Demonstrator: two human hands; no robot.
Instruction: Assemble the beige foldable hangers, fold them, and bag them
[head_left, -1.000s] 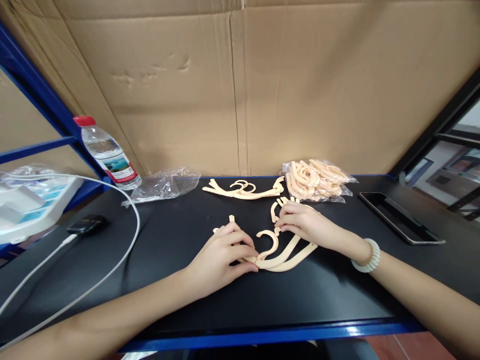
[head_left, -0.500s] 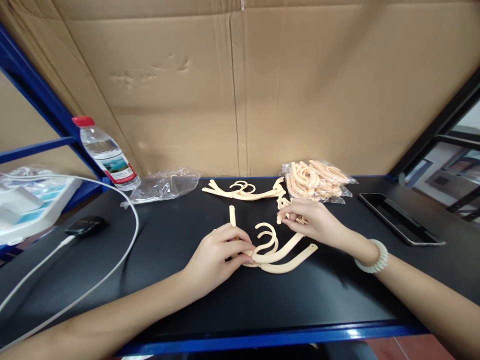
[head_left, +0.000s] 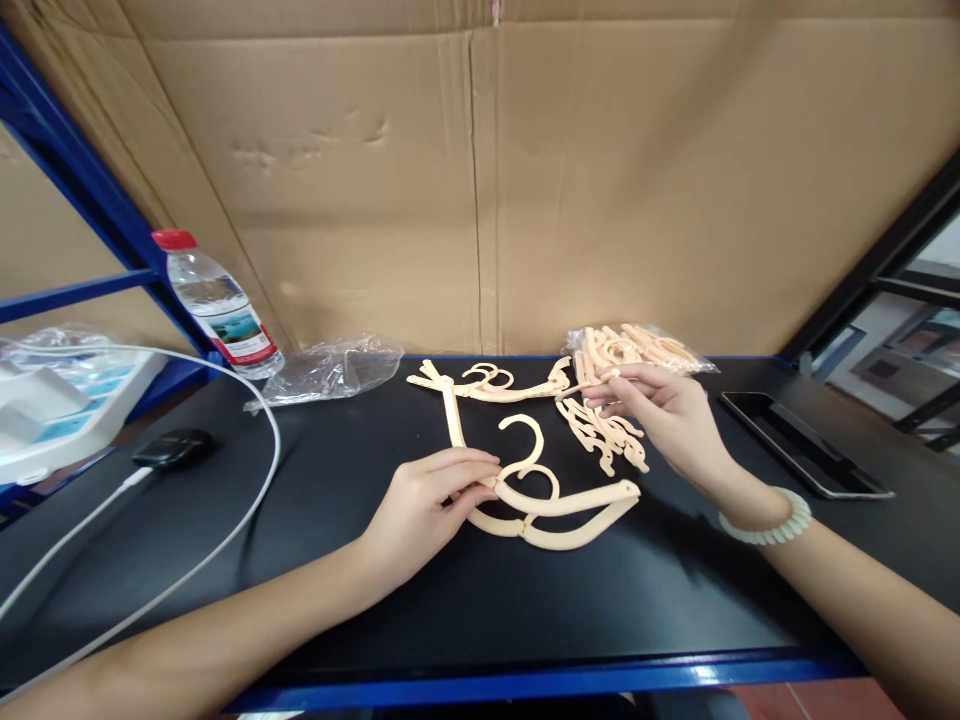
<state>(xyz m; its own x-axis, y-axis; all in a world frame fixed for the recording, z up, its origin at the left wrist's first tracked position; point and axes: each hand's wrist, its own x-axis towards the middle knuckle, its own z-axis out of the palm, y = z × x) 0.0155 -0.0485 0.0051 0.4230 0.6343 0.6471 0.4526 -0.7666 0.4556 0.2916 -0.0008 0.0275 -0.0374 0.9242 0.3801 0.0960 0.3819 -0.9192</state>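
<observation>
My left hand (head_left: 435, 510) is closed on a cream plastic folding hanger (head_left: 566, 503), pinching it near the middle by its hook. Beneath it on the table lies a second cream hanger (head_left: 566, 540), partly covered. My right hand (head_left: 667, 415) is raised to the right, its thumb and fingers pinching a slim cream plastic piece (head_left: 581, 388). Below that hand lies a pile of small notched cream pieces (head_left: 600, 435). Further back rest more cream hangers (head_left: 495, 393), overlapping each other.
A clear bag of cream hanger parts (head_left: 637, 348) sits at the back right, with a black phone-like device (head_left: 802, 445) beside it. Crumpled clear plastic (head_left: 337, 370), a water bottle (head_left: 225, 305), a black device (head_left: 172, 450) and a white cable (head_left: 274, 450) are on the left.
My right hand has lifted and moved right from the hanger and small pieces, now showing a slim piece in its fingers. The hanger in my left hand has turned slightly, and its left arm is higher.
</observation>
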